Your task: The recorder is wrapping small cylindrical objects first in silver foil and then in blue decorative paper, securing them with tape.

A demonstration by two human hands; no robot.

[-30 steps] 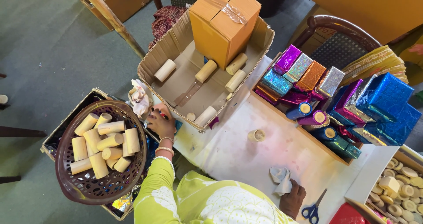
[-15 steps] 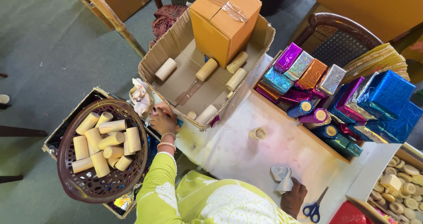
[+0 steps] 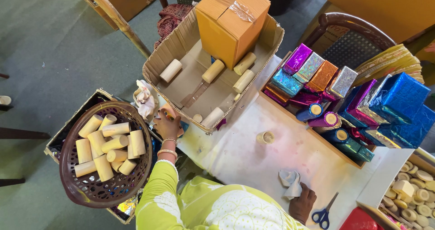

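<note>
My left hand, with bangles on the wrist, is curled over a small orange object at the table's left edge. It sits between the open cardboard tray and the brown basket of cardboard tubes. My right hand rests near the table's front edge, fingers closed on a crumpled white cloth. A short tube stands alone on the white table top.
The tray holds several tubes and an orange taped box. Shiny wrapped boxes and wrapped tubes fill a tray at right. Blue scissors lie beside my right hand. A box of round pieces is at far right, a chair behind.
My left hand has shifted only slightly at the table's left edge. My right hand stays by the white cloth. Nothing else has moved.
</note>
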